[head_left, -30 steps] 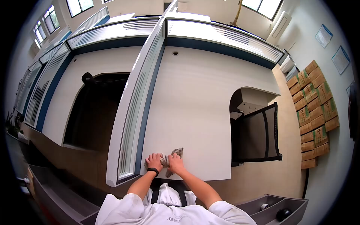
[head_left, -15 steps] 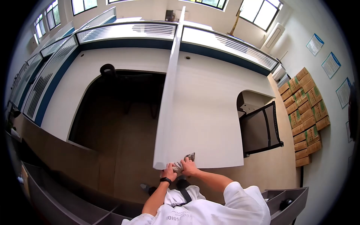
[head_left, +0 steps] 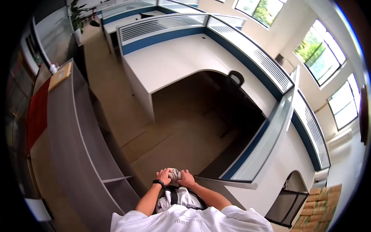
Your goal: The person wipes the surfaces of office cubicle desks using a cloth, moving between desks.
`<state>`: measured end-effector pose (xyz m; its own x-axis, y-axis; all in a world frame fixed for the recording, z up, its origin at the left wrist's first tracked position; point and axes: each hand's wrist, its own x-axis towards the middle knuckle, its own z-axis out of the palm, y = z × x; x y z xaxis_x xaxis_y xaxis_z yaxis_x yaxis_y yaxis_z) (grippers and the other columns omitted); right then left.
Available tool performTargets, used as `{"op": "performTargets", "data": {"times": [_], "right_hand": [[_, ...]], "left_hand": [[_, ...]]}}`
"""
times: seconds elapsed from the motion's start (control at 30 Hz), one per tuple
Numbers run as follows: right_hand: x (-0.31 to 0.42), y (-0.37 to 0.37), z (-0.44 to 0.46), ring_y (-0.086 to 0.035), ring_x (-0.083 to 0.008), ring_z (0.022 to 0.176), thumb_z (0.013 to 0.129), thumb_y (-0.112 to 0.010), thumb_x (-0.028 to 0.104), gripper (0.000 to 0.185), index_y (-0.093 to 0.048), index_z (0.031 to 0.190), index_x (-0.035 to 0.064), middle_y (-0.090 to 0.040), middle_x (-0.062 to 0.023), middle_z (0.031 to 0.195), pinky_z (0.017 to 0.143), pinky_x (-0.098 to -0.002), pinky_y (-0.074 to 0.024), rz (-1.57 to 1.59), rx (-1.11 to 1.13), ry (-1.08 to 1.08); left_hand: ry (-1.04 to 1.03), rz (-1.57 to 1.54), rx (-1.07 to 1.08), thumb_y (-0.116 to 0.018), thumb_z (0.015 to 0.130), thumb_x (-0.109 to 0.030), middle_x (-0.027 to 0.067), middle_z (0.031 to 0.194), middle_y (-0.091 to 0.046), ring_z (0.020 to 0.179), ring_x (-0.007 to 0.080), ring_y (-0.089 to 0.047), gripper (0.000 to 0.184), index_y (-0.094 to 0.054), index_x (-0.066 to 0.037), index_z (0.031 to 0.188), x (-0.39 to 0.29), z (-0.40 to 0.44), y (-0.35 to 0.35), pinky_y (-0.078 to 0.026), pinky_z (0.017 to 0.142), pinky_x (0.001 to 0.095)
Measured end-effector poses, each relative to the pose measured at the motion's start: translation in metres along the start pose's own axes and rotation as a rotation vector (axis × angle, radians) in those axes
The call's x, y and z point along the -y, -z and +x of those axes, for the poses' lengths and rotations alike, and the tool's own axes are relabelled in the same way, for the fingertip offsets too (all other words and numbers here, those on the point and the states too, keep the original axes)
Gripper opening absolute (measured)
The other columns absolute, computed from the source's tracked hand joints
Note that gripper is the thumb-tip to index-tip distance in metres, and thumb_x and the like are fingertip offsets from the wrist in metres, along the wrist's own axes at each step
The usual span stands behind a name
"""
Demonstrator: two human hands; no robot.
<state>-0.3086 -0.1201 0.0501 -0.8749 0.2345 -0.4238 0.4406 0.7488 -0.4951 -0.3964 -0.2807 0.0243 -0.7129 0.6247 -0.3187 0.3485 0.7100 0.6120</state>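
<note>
The desk point(head_left: 295, 154) now lies rightward, left hand point(head_left: 164, 176) and right hand point(head_left: 186, 179) clamped on bunched cloth point(head_left: 175, 174)

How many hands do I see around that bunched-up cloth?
2: the left hand, just above a black wristband, holds one side of the cloth; the right hand holds the other.

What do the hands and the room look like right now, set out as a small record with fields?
Left hand: grips one side of a bunched cloth; a black wristband is on this wrist
Right hand: grips the cloth's other side
Cloth position: held up in front of the body
Ahead: white desk with blue-edged partitions
Left side: long grey shelf unit
Lower right: stacked cardboard boxes
</note>
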Motion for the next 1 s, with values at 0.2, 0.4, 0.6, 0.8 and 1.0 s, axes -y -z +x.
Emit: {"op": "performTargets", "data": {"times": [0.2, 0.4, 0.6, 0.8, 1.0], "right_hand": [[0.044, 0.025, 0.068, -0.056, -0.0342, 0.095, 0.058, -0.077, 0.033, 0.060, -0.057, 0.109, 0.0083, -0.054, -0.0146, 0.103, 0.084, -0.0418, -0.0477, -0.033, -0.041, 0.195], [0.071, 0.055, 0.153, -0.055, -0.0329, 0.097, 0.058, -0.075, 0.030, 0.055, -0.058, 0.105, 0.0053, -0.054, -0.0146, 0.100, 0.084, -0.0397, -0.0469, 0.206, -0.024, 0.212], [0.106, 0.127, 0.274, -0.055, -0.0336, 0.096, 0.056, -0.077, 0.026, 0.056, -0.058, 0.104, 0.0046, -0.053, -0.0157, 0.101, 0.085, -0.0403, -0.0466, 0.302, -0.199, 0.227], [0.164, 0.231, 0.371, -0.052, -0.0343, 0.093, 0.056, -0.077, 0.021, 0.053, -0.055, 0.103, 0.0052, -0.050, -0.0146, 0.098, 0.080, -0.0413, -0.0462, 0.239, -0.451, 0.422], [0.171, 0.245, 0.496, -0.051, -0.0349, 0.102, 0.058, -0.079, 0.026, 0.062, -0.049, 0.110, 0.0079, -0.049, -0.0175, 0.110, 0.077, -0.0428, -0.0481, -0.185, -0.405, 0.384]], "left_hand": [[0.156, -0.201, -0.379, -0.058, 0.066, -0.009, 0.0018, 0.101, -0.058, 0.101, 0.0295, -0.052, 0.036, -0.051, -0.020, 0.100, 0.025, 0.014, 0.024, -0.038, 0.084, 0.0470], [0.140, -0.173, -0.451, -0.060, 0.067, -0.011, 0.0016, 0.101, -0.059, 0.102, 0.0281, -0.053, 0.033, -0.052, -0.019, 0.098, 0.039, 0.088, 0.082, -0.037, 0.085, 0.0458], [0.069, 0.024, -0.448, -0.061, 0.071, -0.014, 0.0010, 0.100, -0.059, 0.101, 0.0250, -0.054, 0.030, -0.052, -0.018, 0.099, 0.035, 0.225, 0.179, -0.038, 0.084, 0.0446], [-0.109, 0.101, -0.793, -0.063, 0.066, -0.009, 0.0010, 0.090, -0.055, 0.092, 0.0242, -0.053, 0.032, -0.052, -0.018, 0.095, -0.010, 0.319, 0.295, -0.037, 0.080, 0.0408], [0.075, 0.174, -0.838, -0.061, 0.064, -0.006, 0.0014, 0.096, -0.052, 0.099, 0.0238, -0.049, 0.040, -0.051, -0.022, 0.100, 0.019, 0.425, 0.300, -0.035, 0.084, 0.0441]]}}
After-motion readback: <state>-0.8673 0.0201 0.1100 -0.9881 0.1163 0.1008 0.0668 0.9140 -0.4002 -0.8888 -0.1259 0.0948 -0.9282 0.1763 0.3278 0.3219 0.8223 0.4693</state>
